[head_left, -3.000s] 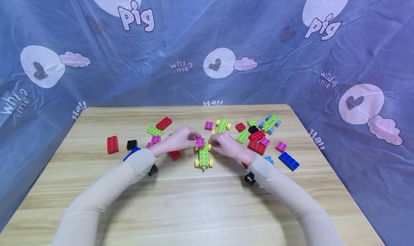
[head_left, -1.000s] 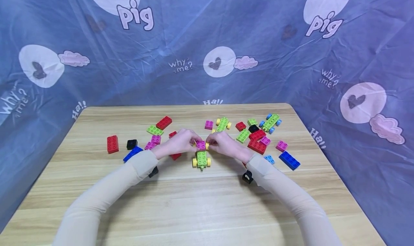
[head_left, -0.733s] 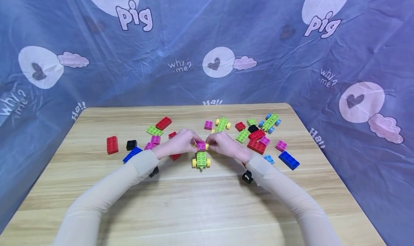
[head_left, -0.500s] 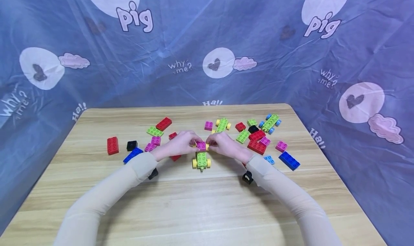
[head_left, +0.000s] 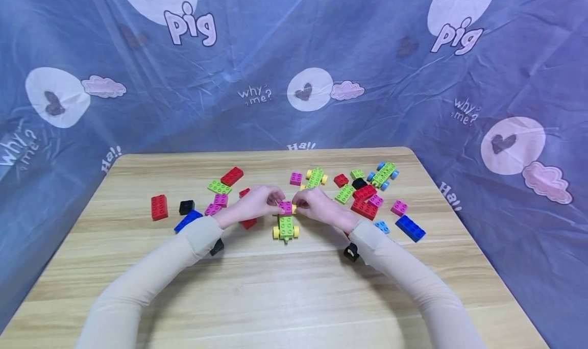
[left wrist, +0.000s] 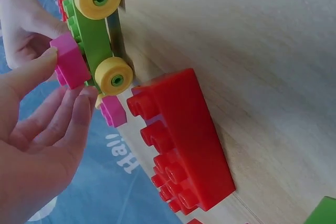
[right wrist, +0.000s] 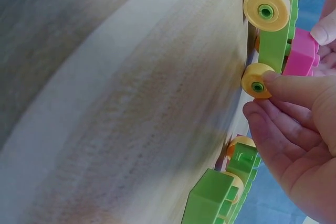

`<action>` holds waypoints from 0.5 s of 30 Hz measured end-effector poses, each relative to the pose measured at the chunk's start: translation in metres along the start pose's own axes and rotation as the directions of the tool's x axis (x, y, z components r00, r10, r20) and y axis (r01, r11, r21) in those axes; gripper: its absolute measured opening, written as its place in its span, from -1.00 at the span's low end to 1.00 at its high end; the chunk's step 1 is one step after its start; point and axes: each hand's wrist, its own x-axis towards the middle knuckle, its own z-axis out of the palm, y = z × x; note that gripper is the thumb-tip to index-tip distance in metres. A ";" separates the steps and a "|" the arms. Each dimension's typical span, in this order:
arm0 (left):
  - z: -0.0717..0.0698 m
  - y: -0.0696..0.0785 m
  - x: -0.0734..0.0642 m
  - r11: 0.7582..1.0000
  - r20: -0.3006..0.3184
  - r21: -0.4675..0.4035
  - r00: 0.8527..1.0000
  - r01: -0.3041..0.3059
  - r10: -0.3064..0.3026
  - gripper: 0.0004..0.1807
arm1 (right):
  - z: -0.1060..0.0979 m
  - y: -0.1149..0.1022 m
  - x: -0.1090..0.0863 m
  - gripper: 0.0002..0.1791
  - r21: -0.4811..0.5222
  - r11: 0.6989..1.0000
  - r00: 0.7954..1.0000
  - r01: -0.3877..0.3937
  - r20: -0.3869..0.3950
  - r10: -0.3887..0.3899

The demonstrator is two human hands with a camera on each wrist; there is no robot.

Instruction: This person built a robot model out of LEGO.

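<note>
A pink building brick (head_left: 286,208) sits on the far end of a green toy car base (head_left: 287,227) with yellow wheels, near the table's middle. My left hand (head_left: 260,204) pinches this brick; in the left wrist view the thumb lies on one end of the pink brick (left wrist: 71,60) and fingertips at the other. From the other side, my right hand (head_left: 320,206) holds the base by its far right wheel. The right wrist view has the thumb on that yellow wheel (right wrist: 256,81), the fingers curled beside it. A slight gap shows between brick and base in the left wrist view.
Behind the hands stands another green car base (head_left: 315,177) with yellow wheels; a blue-wheeled one (head_left: 384,174) is at the back right. Loose bricks lie on both sides, including a red brick (head_left: 159,207), a dark blue brick (head_left: 411,228) and a black piece (head_left: 351,252).
Since three seconds ago, the pink brick has moved from the base's far tip nearer onto its studs. The base has shifted slightly left. Over the last second, the hands have barely moved.
</note>
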 end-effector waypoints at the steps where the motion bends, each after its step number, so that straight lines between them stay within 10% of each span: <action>1: 0.000 -0.001 0.000 1.000 -0.002 -0.009 1.000 0.009 -0.009 -0.66 | 0.000 0.000 0.000 -0.81 -0.004 1.000 1.000 0.001 0.000 -0.001; 15: 0.002 0.001 0.001 0.997 -0.037 -0.040 0.997 0.060 -0.061 -0.68 | 0.002 0.001 0.002 -0.80 -0.011 1.000 1.000 -0.006 -0.009 0.006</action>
